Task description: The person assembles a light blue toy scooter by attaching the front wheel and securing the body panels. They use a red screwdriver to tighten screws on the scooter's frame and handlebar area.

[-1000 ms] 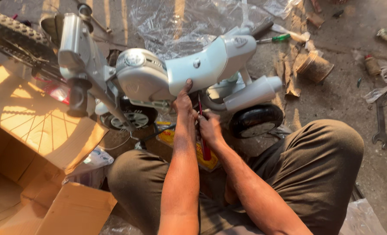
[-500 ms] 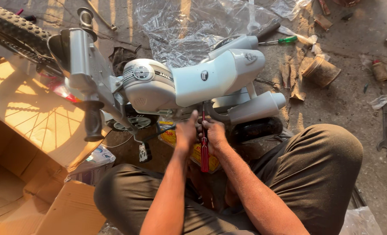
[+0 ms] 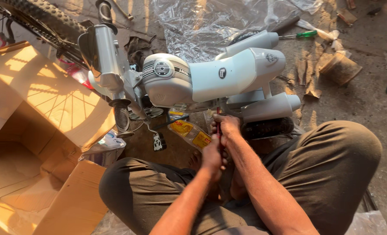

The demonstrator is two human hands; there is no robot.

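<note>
A small white toy motorbike (image 3: 211,80) stands on the ground in front of my knees, handlebar (image 3: 108,65) to the left. Both hands are together just below its seat. My left hand (image 3: 212,156) wraps the lower part of a red-handled screwdriver (image 3: 218,124) that stands upright with its shaft going up under the bike's body. My right hand (image 3: 226,126) grips the same tool higher up, close to the white muffler (image 3: 269,106). A yellow-labelled clear packet (image 3: 189,132) lies beneath the bike beside my hands.
An open cardboard box (image 3: 37,130) fills the left side. A knobbly tyre (image 3: 41,17) lies at the top left. Crumpled clear plastic sheet (image 3: 211,21) lies behind the bike. A green-handled screwdriver (image 3: 300,35) and cardboard scraps (image 3: 339,67) rest on the dirt floor at the right.
Both hands dropped from the bike's seat to below it and closed together on the red screwdriver. The view shifted, so the bike sits more to the right.
</note>
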